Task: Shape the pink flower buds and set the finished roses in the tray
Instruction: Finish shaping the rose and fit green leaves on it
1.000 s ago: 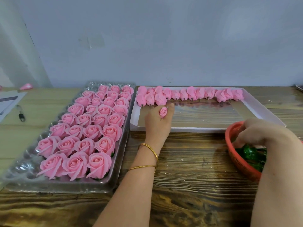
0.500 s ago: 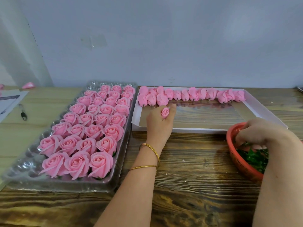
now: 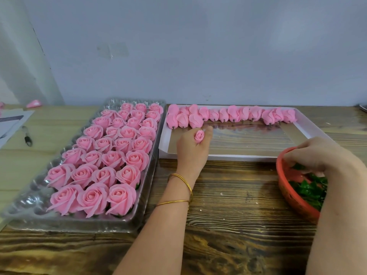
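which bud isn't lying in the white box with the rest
The bud gripped in the left hand; the other buds lie in a row along the far edge of the box.

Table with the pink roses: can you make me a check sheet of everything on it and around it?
Surface: wooden table, dark grain, lighter boards at the left.
Job's things: clear tray holding rows of finished roses; white box with a row of buds along its far edge; red basket of green pieces.
Clutter: pen and papers at far left; pink scrap by the wall.
Hands: left hand grips one pink bud over the white box; right hand reaches into the red basket, fingers partly hidden.
Cables: nothing seen.
Surroundings: plain grey wall behind.
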Motion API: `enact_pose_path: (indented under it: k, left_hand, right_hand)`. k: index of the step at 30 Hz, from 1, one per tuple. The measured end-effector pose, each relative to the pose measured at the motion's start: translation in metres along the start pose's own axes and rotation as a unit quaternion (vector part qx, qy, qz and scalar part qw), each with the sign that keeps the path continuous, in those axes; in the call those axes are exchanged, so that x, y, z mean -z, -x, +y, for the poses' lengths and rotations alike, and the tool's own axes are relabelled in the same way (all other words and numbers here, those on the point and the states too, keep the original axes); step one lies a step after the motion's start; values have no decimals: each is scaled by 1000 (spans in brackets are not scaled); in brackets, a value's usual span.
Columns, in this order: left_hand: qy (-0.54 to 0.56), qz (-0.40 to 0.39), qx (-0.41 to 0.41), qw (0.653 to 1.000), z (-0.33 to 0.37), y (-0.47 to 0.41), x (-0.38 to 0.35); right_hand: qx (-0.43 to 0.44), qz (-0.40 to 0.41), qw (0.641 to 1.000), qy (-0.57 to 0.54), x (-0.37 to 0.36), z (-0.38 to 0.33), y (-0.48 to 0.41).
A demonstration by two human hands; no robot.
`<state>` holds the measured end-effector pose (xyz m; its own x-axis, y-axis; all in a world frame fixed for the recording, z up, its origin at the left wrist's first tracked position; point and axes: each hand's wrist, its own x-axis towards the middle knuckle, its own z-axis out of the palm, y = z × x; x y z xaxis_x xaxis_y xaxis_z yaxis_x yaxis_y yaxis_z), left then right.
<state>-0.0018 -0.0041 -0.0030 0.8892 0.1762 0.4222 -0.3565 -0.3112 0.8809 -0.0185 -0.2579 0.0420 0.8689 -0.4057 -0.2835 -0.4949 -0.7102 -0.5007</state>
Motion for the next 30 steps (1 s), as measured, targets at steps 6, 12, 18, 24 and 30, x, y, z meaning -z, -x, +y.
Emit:
enact_pose_path:
  k: [6, 12, 18, 24, 30]
  left_hand:
    - [-9, 1, 1, 1000, 0, 0, 0]
    - [1, 4, -5, 1000, 1, 0, 1]
    - [2, -2, 2, 1000, 0, 0, 0]
    - [-3, -6, 11, 1000, -1, -1, -1]
    - [-4, -4, 6, 1000, -2, -1, 0]
  right_hand:
    - [10, -23, 1000, -13, -6, 3, -4]
    - [8, -33, 999, -20, -6, 0, 0]
    - [16, 19, 1000, -14, -6, -9, 9]
    - [185, 193, 959, -98, -8, -27, 28]
    - [305, 190, 908, -213, -21, -48, 40]
